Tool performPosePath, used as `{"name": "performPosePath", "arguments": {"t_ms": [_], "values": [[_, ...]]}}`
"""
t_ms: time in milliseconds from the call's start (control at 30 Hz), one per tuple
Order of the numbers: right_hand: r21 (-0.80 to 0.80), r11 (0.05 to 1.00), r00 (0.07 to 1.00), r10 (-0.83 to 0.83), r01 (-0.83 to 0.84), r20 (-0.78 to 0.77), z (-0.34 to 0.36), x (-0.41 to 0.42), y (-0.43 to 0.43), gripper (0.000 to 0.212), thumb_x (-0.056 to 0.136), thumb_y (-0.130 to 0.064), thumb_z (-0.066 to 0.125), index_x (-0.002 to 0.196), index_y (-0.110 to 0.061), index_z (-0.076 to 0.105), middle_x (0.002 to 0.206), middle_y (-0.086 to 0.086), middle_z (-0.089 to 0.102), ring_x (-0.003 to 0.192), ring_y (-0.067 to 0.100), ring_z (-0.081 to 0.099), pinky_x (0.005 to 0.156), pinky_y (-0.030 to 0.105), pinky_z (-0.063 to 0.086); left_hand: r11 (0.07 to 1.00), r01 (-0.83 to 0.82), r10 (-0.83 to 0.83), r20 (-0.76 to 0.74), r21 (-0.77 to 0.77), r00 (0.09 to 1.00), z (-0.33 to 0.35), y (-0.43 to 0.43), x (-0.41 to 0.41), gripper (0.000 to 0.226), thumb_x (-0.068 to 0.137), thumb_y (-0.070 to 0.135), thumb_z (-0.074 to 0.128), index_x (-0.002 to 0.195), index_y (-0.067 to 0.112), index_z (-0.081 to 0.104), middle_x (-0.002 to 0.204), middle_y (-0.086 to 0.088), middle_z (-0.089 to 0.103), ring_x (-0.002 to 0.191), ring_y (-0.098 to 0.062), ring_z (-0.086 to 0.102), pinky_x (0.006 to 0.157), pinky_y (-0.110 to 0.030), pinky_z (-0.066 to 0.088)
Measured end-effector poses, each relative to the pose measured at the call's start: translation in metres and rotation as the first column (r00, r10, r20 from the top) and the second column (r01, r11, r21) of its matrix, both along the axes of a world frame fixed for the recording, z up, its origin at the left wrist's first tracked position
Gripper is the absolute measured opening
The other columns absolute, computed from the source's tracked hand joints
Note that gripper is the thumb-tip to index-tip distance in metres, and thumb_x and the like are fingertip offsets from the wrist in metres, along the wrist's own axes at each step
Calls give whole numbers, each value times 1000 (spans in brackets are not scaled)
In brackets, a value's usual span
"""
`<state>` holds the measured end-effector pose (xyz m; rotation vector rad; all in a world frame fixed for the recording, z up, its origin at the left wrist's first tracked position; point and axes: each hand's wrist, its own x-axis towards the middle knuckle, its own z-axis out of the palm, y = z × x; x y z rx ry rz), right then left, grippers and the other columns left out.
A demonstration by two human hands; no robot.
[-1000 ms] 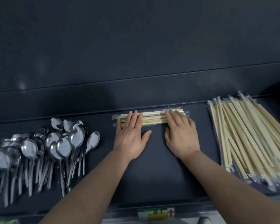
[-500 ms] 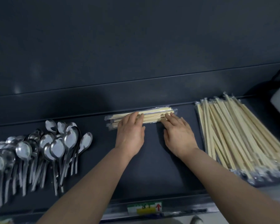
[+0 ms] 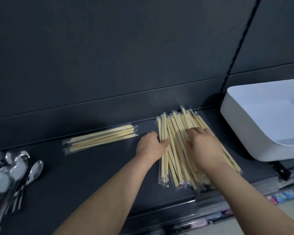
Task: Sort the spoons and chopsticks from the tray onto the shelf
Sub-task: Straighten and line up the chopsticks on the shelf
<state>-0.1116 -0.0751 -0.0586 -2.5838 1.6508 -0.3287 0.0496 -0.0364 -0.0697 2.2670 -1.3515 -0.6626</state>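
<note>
Both hands rest on the large pile of wrapped chopsticks (image 3: pixel 182 150) that lies on the dark shelf (image 3: pixel 92 175), its sticks running roughly front to back and fanning slightly at the far end. The left hand (image 3: pixel 151 146) sits at the pile's left edge, palm down, its thumb lying over the outermost sticks and its fingers curled against the side of the pile; it is not closed around anything that can be seen. The right hand (image 3: pixel 205 146) lies flat on top of the pile, fingers spread and pointing left, pressing on the sticks rather than gripping them. To the left of the pile, apart from it, a small bundle of wrapped chopsticks (image 3: pixel 100 139) lies crosswise near the back of the shelf, tilted slightly so that its right end sits farther back. Farther left, at the edge of the view, a cluster of metal spoons (image 3: pixel 12 170) lies on the same shelf with bowls facing away from the person. A white tray (image 3: pixel 241 133) sits at the right, just beside the big pile, and what can be seen of its inside looks bare.
</note>
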Motion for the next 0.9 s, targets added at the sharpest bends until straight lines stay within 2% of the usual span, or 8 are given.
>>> {"name": "performPosePath", "arguments": {"t_ms": [67, 167, 233, 333, 500, 633, 767, 900], "values": [[51, 998, 999, 40, -42, 29, -3, -7, -4, 42, 91, -27, 53, 132, -19, 53, 130, -1, 57, 115, 23, 49, 95, 35, 45, 994, -73, 74, -3, 86, 997, 4, -10, -17, 46, 81, 59, 63, 82, 14, 56, 70, 1, 59, 64, -17, 57, 46, -27, 35], [89, 988, 989, 118, -126, 92, -9, -15, -8, 34, 92, -29, 54, 124, -17, 58, 127, 0, 58, 113, 22, 48, 96, 31, 42, 978, -148, 154, -31, 148, 988, 8, -20, -31, 49, 77, 58, 69, 64, 16, 46, 56, 3, 47, 50, -16, 47, 43, -23, 29], [84, 984, 982, 150, -160, 115, -10, -21, -12, 30, 91, -31, 56, 118, -18, 60, 123, -1, 60, 112, 20, 49, 97, 29, 42, 971, -177, 201, -146, 162, 969, 8, -26, -32, 43, 76, 51, 72, 68, 17, 48, 60, 3, 46, 53, -14, 46, 49, -24, 35], [92, 980, 977, 162, -176, 136, -9, -28, -17, 32, 92, -33, 58, 120, -19, 59, 120, -2, 61, 112, 18, 49, 98, 27, 40, 966, -199, 245, -338, 164, 909, 9, -31, -37, 35, 77, 40, 74, 88, 14, 53, 76, 2, 49, 66, -13, 48, 66, -29, 44], [118, 975, 970, 167, -190, 179, -10, -32, -19, 33, 93, -34, 55, 124, -23, 57, 119, -5, 60, 110, 17, 48, 89, 26, 43, 966, -223, 255, -320, 134, 913, 10, -37, -56, 37, 80, 31, 75, 74, 18, 42, 75, 2, 47, 64, -10, 45, 68, -29, 44], [142, 962, 958, 201, -232, 204, -10, -38, -24, 35, 95, -31, 51, 129, -21, 53, 122, -3, 59, 113, 18, 48, 95, 27, 41, 951, -274, 309, -409, 144, 859, 12, -39, -51, 29, 81, 24, 72, 98, 8, 54, 92, -5, 59, 79, -16, 58, 66, -28, 49], [196, 956, 965, 179, -217, 193, -1, -39, -28, 43, 94, -23, 50, 137, -22, 46, 126, 1, 59, 119, 21, 49, 96, 32, 45, 932, -349, 347, -500, 93, 793, 18, -31, -36, 32, 92, 30, 64, 113, 7, 60, 99, -7, 64, 85, -18, 61, 68, -27, 49], [183, 959, 959, 176, -218, 224, 13, -27, -26, 46, 95, -22, 51, 140, -24, 44, 131, 0, 57, 122, 19, 49, 97, 31, 46, 922, -382, 333, -621, 59, 709, 26, -20, -24, 30, 97, 28, 58, 117, 6, 60, 98, -5, 70, 92, -19, 64, 75, -30, 50]]}}
